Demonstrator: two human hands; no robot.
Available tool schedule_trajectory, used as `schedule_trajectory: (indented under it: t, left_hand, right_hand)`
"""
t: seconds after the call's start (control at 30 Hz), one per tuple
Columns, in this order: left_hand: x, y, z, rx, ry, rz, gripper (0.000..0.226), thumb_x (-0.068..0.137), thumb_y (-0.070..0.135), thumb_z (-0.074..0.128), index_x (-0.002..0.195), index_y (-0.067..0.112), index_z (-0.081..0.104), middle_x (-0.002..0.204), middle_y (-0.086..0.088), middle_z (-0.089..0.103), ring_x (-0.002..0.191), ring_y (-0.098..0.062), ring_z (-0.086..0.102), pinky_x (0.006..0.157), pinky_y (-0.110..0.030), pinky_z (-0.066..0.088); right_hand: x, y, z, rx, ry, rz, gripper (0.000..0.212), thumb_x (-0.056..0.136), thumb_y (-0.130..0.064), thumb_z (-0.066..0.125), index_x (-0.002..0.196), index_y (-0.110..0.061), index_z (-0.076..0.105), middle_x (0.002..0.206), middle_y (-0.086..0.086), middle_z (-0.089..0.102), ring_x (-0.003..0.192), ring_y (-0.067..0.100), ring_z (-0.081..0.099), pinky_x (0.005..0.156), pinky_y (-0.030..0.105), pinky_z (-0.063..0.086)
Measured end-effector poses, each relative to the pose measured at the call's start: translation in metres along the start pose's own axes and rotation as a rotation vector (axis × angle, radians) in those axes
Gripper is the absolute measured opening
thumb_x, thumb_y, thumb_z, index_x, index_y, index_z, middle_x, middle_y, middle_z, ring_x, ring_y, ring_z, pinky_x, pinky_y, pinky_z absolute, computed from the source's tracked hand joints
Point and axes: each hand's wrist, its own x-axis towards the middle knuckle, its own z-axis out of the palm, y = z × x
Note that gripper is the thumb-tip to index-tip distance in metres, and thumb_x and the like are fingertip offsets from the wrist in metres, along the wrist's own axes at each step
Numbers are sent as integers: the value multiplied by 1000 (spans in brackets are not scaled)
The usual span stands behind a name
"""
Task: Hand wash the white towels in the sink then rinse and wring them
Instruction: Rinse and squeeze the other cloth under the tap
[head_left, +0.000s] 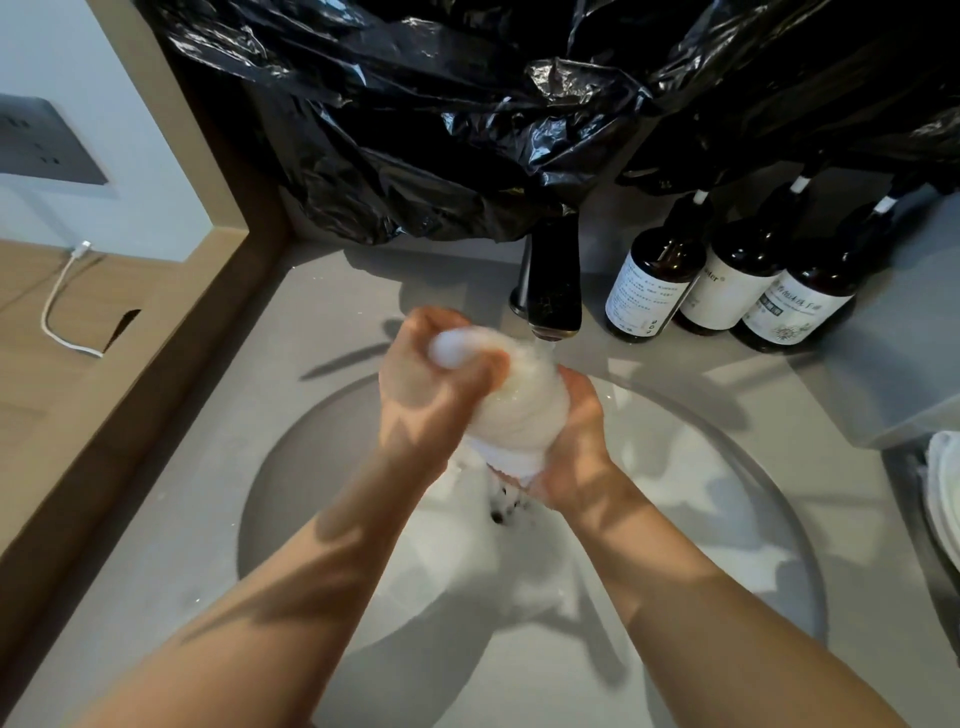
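A white towel (519, 410), wet and twisted into a thick roll, is held above the round white sink (727, 519). My left hand (426, 379) grips its upper end, with a tuft of cloth sticking out above the fist. My right hand (576, 447) grips the lower end from the right side. Water runs from the black faucet (553, 291) onto the top of the towel, and water drips from the towel's bottom down to the drain (501, 514).
Three dark pump bottles (727, 291) with white labels stand on the grey counter right of the faucet. Black plastic sheeting (467, 104) covers the wall behind. More white cloth (943, 493) lies at the right edge. A wooden ledge with a white cable (57, 306) runs along the left.
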Motion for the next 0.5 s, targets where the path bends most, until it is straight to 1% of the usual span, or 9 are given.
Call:
schedule_trajectory:
  t: [0.07, 0.13, 0.23, 0.27, 0.33, 0.37, 0.4, 0.43, 0.5]
  left_hand:
    - [3, 10, 0, 121, -26, 3, 28, 48, 28, 68, 73, 29, 56, 74, 5, 62, 73, -20, 60, 65, -43, 52]
    - [3, 18, 2, 230, -41, 24, 23, 51, 26, 67, 70, 26, 54, 67, 10, 57, 70, -16, 58, 65, -39, 51]
    - [2, 25, 4, 413, -84, 162, 20, 59, 28, 65, 70, 21, 50, 61, 11, 51, 65, -16, 54, 62, -33, 46]
    - [2, 27, 4, 462, -115, 224, 19, 60, 28, 64, 70, 22, 49, 59, 12, 48, 63, -17, 51, 59, -30, 43]
    - [2, 28, 3, 533, -186, 321, 20, 59, 29, 64, 67, 30, 45, 57, 15, 46, 60, -15, 47, 56, -25, 38]
    - [1, 27, 2, 554, -217, 340, 23, 58, 31, 63, 65, 35, 42, 57, 16, 45, 59, -14, 47, 55, -24, 37]
    - [1, 24, 0, 551, -235, 336, 24, 57, 34, 63, 64, 37, 40, 58, 16, 46, 58, -10, 47, 55, -24, 37]
    - [1, 20, -3, 518, -237, 305, 23, 56, 39, 61, 64, 37, 40, 58, 15, 47, 59, -5, 47, 56, -22, 38]
    - [3, 8, -8, 387, -217, 194, 22, 52, 47, 56, 66, 35, 45, 62, 19, 55, 61, 1, 50, 57, -14, 38]
  right_hand:
    - [0, 2, 3, -24, -8, 64, 31, 86, -39, 37, 76, -14, 53, 47, 3, 44, 36, 19, 49, 38, 19, 40]
    - [-1, 4, 3, -78, -34, 120, 35, 90, -41, 34, 74, -14, 50, 46, 4, 41, 33, 18, 45, 38, 18, 39]
    - [5, 4, -3, -214, -15, 158, 36, 92, -47, 37, 78, -18, 52, 61, 4, 52, 45, 20, 53, 47, 23, 46]
    - [6, 4, -3, -276, -26, 175, 33, 86, -49, 45, 78, -18, 53, 66, 5, 52, 49, 19, 53, 51, 22, 44]
    - [5, 5, -1, -371, -51, 280, 40, 51, -45, 70, 72, -18, 49, 69, 2, 42, 51, 17, 45, 56, 19, 30]
    - [6, 6, -2, -380, -60, 316, 48, 35, -35, 75, 71, -18, 50, 69, 1, 40, 50, 17, 44, 56, 18, 28]
    - [6, 5, -4, -370, -61, 328, 49, 30, -32, 74, 70, -17, 51, 66, 2, 41, 47, 17, 45, 54, 17, 31]
    - [5, 4, -6, -370, -56, 333, 42, 38, -34, 70, 71, -15, 52, 62, 3, 43, 43, 18, 46, 50, 16, 35]
    - [2, 0, -8, -355, -35, 347, 26, 67, -39, 55, 72, -14, 53, 54, 5, 48, 39, 20, 50, 44, 17, 41]
